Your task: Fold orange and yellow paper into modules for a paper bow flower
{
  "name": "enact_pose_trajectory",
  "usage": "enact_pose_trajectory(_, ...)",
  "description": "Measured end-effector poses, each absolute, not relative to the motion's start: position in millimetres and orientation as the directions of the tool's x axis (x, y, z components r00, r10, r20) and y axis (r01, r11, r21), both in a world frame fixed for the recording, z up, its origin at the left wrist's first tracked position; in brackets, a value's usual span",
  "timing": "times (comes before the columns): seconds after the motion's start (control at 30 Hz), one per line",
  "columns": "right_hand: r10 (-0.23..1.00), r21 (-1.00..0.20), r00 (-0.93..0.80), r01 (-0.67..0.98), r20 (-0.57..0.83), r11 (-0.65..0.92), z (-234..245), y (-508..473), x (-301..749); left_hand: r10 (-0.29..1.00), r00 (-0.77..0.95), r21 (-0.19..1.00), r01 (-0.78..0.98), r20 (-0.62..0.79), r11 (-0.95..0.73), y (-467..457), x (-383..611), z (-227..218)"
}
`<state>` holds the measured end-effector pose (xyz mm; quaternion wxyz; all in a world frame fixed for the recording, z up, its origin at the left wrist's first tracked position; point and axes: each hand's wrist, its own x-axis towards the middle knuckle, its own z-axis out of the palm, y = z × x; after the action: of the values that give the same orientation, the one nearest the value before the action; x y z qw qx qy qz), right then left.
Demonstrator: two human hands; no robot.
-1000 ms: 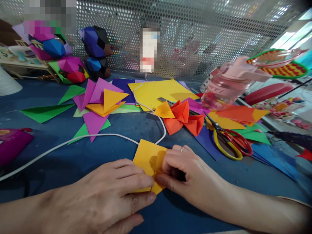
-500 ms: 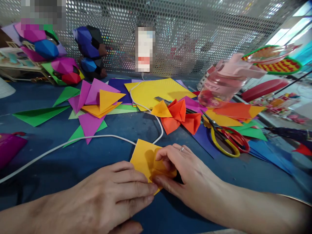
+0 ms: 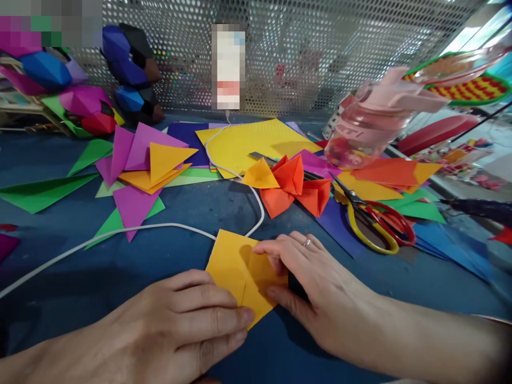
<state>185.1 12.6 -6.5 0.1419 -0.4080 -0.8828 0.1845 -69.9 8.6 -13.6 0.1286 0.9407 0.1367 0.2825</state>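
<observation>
A yellow-orange folded paper square (image 3: 240, 269) lies on the blue table (image 3: 160, 266) near the front. My left hand (image 3: 176, 325) lies flat with its fingertips pressing the paper's near corner. My right hand (image 3: 316, 282) rests on the paper's right side, fingers stretched over a folded flap, thumb along the lower edge. A ring shows on one right finger.
A white cable (image 3: 120, 234) runs under the paper's far edge. Behind lie folded triangles in purple, orange and green (image 3: 140, 170), orange folded pieces (image 3: 296, 186), a yellow sheet (image 3: 256, 141), scissors (image 3: 372, 218), a pink bottle (image 3: 376, 125) and paper balls (image 3: 80, 85) by a perforated metal screen (image 3: 304, 48).
My right hand has pressed the lifted flap down flat and spread its fingers over it. The left hand has stayed holding the near corner.
</observation>
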Motion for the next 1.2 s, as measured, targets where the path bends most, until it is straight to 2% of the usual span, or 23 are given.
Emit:
enact_pose_trajectory(0.23, 0.754, -0.443, -0.651, 0.651, 0.091, 0.616, -6, 12, 188, 0.345, 0.777, 0.303, 0.207, 0.527, -0.93, 7, -69, -16)
enact_pose_trajectory(0.33, 0.733, -0.437, -0.664, 0.621, 0.148, 0.651, -4, 11, 189, 0.351, 0.767, 0.273, 0.235, 0.538, -0.933, 4, -69, -19)
enact_pose_trajectory(0.4, 0.66, -0.413, -0.721, 0.546, 0.211, 0.729, -3, 10, 189, 0.345, 0.777, 0.241, 0.253, 0.526, -0.937, 2, -70, -23)
enact_pose_trajectory(0.53, 0.444, -0.267, -0.832, 0.369, 0.332, 0.89, -2, 8, 190, 0.335, 0.793, 0.2, 0.27, 0.509, -0.942, 0, -74, -27)
enact_pose_trajectory(0.73, 0.321, -0.067, -0.893, 0.316, 0.316, 0.946, 8, 5, 190, 0.322, 0.805, 0.212, 0.247, 0.498, -0.946, 1, -70, -15)
enact_pose_trajectory(0.93, 0.314, -0.066, -0.888, 0.31, 0.335, 0.948, 10, 6, 190, 0.367, 0.788, 0.268, 0.263, 0.494, -0.927, -1, -66, -12)
enact_pose_trajectory(1.1, 0.375, -0.093, -0.82, 0.373, 0.433, 0.923, -2, 3, 193, 0.462, 0.735, 0.377, 0.297, 0.495, -0.877, -7, -67, -18)
enact_pose_trajectory(1.2, 0.381, -0.078, -0.813, 0.388, 0.44, 0.918, -4, 3, 196, 0.488, 0.747, 0.438, 0.291, 0.452, -0.851, -7, -70, -17)
